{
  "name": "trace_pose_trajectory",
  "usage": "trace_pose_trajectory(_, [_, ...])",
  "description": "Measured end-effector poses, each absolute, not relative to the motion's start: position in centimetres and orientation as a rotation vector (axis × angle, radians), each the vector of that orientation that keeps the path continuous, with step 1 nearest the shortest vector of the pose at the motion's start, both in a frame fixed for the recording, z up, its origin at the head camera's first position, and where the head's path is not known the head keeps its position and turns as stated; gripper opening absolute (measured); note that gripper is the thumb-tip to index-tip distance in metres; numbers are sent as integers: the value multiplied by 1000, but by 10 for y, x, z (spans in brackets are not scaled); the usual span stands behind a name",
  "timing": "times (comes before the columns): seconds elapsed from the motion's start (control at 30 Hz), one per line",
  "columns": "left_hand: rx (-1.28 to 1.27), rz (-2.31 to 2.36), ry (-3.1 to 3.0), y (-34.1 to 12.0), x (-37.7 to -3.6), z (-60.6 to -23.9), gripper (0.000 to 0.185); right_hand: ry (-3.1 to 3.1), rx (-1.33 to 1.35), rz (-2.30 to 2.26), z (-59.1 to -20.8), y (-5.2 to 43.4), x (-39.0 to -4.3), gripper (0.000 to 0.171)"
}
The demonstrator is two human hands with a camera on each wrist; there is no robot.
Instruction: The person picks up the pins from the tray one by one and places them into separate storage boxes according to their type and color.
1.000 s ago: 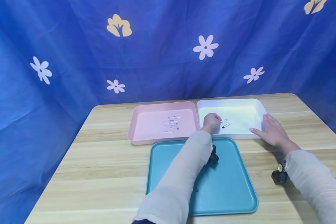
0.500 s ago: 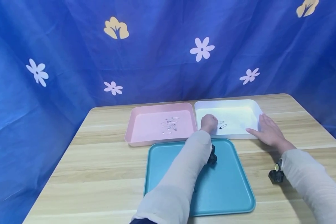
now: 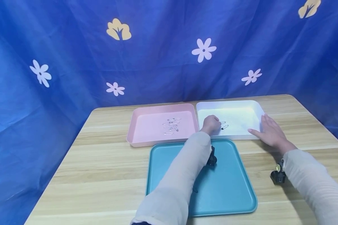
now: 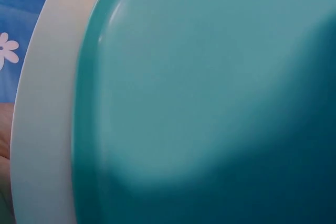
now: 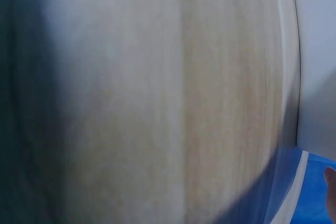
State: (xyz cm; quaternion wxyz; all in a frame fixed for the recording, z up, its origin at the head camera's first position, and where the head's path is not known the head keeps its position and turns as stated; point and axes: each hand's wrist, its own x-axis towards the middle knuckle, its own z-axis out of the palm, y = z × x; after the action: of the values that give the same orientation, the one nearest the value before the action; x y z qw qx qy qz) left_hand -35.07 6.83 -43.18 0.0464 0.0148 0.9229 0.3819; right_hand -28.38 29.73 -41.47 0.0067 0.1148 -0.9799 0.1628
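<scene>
My left hand (image 3: 211, 124) is inside the left part of the white tray (image 3: 233, 136), its fingers curled and pinching at the end of a silver safety pin (image 3: 223, 122). A dark-headed safety pin (image 3: 224, 127) lies just beside it on the tray floor. At the tray's front right corner my right hand (image 3: 270, 131) rests against the side wall, fingers straight and thumb spread toward the front edge. Only slivers of the hands show in the wrist views; the left fingertips are partly hidden by the hand itself.
The pink tray (image 3: 133, 131) stands left of the white one and holds several safety pins (image 3: 172, 124). In front is a teal tray (image 3: 228, 193), crossed by my left sleeve, with a dark safety pin (image 3: 195, 190) beside the sleeve. A blue flowered curtain (image 3: 157, 62) hangs behind the table.
The head view has shifted slightly. My left hand has dipped a little at the pins in the white tray; the right hand stays at the tray's corner.
</scene>
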Motion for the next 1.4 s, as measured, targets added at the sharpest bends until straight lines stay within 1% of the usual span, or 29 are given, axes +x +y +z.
trace_pose_trajectory(0.03, [79,1159,2836,70,-363,-445,12,-3066,357,513,-415,298,-284,95])
trace_pose_trajectory(0.07, [85,1137,2851,69,-363,-444,14,-3067,353,517,-415,298,-283,96])
trace_pose_trajectory(0.13, [164,1143,2873,69,-383,-465,15,-3068,352,523,-415,298,-284,96])
trace_pose_trajectory(0.23, [192,1158,2854,68,-390,-468,17,-3066,356,513,-415,298,-284,96])
trace_pose_trajectory(0.27, [183,1142,2851,67,-377,-453,19,-3064,357,505,-415,298,-285,96])
trace_pose_trajectory(0.3, [220,1165,2823,66,-388,-462,19,-3064,358,501,-415,298,-285,96])
trace_pose_trajectory(0.33, [257,1169,2857,65,-389,-462,18,-3067,357,500,-415,299,-285,96])
trace_pose_trajectory(0.37, [257,1171,2826,62,-385,-454,19,-3069,357,501,-415,299,-285,97])
trace_pose_trajectory(0.4, [314,1184,2858,59,-384,-452,17,-3072,355,502,-414,298,-285,97])
trace_pose_trajectory(0.47, [310,1176,2815,52,-365,-427,19,-3080,354,509,-415,297,-285,98])
trace_pose_trajectory(0.5, [332,1197,2793,49,-366,-426,18,-3085,353,512,-415,297,-285,98])
trace_pose_trajectory(0.63, [304,1198,2774,39,-319,-374,19,-3087,352,504,-414,296,-286,98])
trace_pose_trajectory(0.73, [307,1245,2769,34,-303,-361,18,-3088,350,496,-413,297,-286,98])
trace_pose_trajectory(0.93, [265,1350,2672,24,-294,-358,16,-3088,333,509,-414,297,-284,99])
trace_pose_trajectory(1.07, [315,1331,2674,16,-290,-359,16,-3088,325,519,-415,297,-284,99])
trace_pose_trajectory(1.3, [351,1370,2564,2,-276,-360,22,-3088,338,511,-415,297,-284,98])
trace_pose_trajectory(1.4, [394,1331,2544,-4,-271,-362,23,-3085,342,507,-415,297,-284,98])
